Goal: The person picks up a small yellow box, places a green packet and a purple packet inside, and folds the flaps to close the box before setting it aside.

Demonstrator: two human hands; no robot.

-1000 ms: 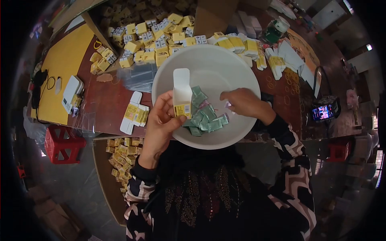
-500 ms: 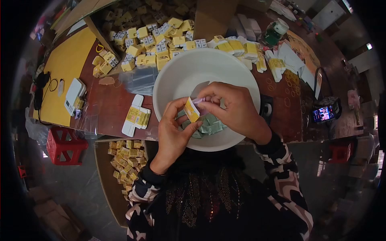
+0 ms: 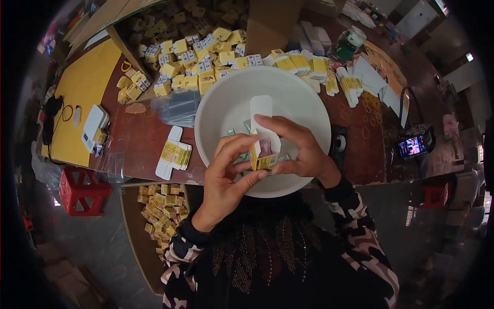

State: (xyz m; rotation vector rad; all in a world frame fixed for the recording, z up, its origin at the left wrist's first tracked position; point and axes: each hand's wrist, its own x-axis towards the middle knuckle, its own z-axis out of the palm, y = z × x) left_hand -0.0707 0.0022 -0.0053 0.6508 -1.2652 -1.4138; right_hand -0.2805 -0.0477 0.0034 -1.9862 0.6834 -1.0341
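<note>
My left hand (image 3: 220, 177) is closed round the lower left of a small yellow carton (image 3: 266, 161), thumb at its front. The carton's top is open, and a white flap (image 3: 261, 105) stands up from it. Inside the opening shows a pinkish-purple packet (image 3: 265, 147). My right hand (image 3: 304, 150) grips the carton's right side, one finger at the base of the flap and the thumb low on the front. Both hands are above a white basin (image 3: 213, 98), where green packets (image 3: 231, 132) lie partly hidden behind my fingers.
Flat yellow-and-white cartons (image 3: 174, 153) lie left of the basin, more (image 3: 351, 87) at the right. Folded yellow boxes (image 3: 206, 67) spill from a cardboard box behind. Below the table edge, another cardboard box holds small yellow cartons (image 3: 163, 208). Rubber bands (image 3: 371, 107) are scattered at the right.
The carton has turned upright, with its open top and white flap now showing. The purple packet has gone from my right fingers into the carton, and my right hand now grips the carton.
</note>
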